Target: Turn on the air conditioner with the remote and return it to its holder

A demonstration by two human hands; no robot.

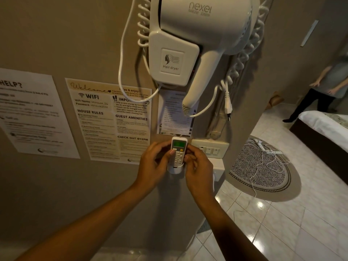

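A white air conditioner remote [178,151] with a green screen stands upright against the beige wall. Its lower end sits inside a white wall-mounted holder [175,170]. My left hand [157,165] grips the remote's left side, thumb resting on its buttons. My right hand [197,166] wraps the remote's right side, fingers curled behind it. The air conditioner itself is out of view.
A white wall-mounted hair dryer [190,44] with a coiled cord hangs just above. Printed notices [111,119] cover the wall to the left. A switch plate [210,148] sits right of the remote. A round rug [261,170], a bed [323,129] and a standing person [323,87] lie to the right.
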